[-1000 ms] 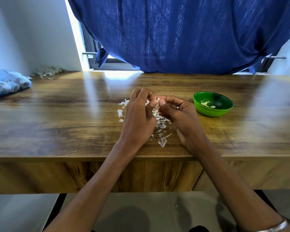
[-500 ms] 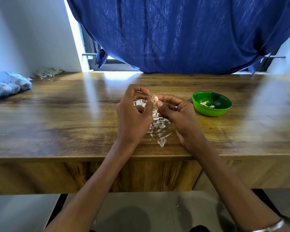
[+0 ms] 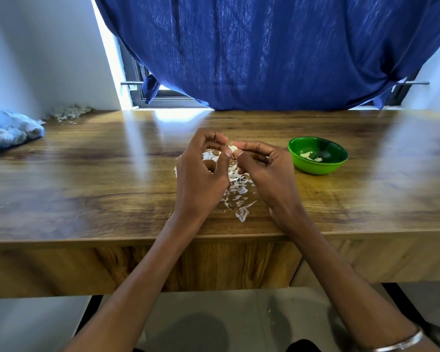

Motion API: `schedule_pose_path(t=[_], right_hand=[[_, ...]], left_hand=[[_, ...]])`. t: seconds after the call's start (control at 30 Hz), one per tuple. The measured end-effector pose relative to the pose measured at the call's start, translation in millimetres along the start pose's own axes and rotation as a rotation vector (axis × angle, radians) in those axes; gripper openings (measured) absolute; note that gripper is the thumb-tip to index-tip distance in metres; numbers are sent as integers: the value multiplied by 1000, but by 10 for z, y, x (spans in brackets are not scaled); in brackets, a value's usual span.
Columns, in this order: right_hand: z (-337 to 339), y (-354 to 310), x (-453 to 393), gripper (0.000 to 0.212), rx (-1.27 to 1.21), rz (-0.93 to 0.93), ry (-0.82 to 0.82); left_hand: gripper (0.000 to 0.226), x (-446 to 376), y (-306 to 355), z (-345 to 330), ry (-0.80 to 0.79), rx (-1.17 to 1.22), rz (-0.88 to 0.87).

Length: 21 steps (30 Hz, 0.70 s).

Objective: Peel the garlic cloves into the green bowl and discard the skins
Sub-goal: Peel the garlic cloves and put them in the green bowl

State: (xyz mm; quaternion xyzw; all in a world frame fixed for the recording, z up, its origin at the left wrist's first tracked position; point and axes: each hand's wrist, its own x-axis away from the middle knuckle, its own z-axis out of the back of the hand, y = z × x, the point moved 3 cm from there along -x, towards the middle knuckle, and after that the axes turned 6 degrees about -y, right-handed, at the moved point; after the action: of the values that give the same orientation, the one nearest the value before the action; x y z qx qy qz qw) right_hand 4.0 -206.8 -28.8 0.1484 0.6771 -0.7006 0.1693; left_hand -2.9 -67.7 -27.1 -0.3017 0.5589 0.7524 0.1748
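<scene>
Here, a garlic clove (image 3: 233, 148) is pinched between the fingertips of the left hand (image 3: 201, 174) and right hand (image 3: 266, 171), above loose skins (image 3: 236, 191) on the tabletop (image 3: 87, 174), left of the green bowl (image 3: 318, 155).

Daylight enters from the window (image 3: 163, 94) at about eleven o'clock, where a gap beside the blue curtain (image 3: 277, 52) burns out to pure white. That light throws a bright glare patch and long pale streaks across the glossy wooden table (image 3: 87, 174), with a softer sheen toward three o'clock. The curtain glows where the sun passes through its weave. The scene is evenly bright overall. A dim round shadow sits on the floor (image 3: 302, 308) at six o'clock. Wide-angle distortion bows the table edge and stretches the corners; the edges look slightly soft.
</scene>
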Motion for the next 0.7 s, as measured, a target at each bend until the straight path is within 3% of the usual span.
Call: schedule_pose_path(t=[0.3,0.7], right_hand=[[3,19,-7,15,98,82,15],[6,12,-1,16,155,136,28]], left_hand=[[20,-7,-33,9,-16,17,19],[13,-2,-40,56,-38,222,260]])
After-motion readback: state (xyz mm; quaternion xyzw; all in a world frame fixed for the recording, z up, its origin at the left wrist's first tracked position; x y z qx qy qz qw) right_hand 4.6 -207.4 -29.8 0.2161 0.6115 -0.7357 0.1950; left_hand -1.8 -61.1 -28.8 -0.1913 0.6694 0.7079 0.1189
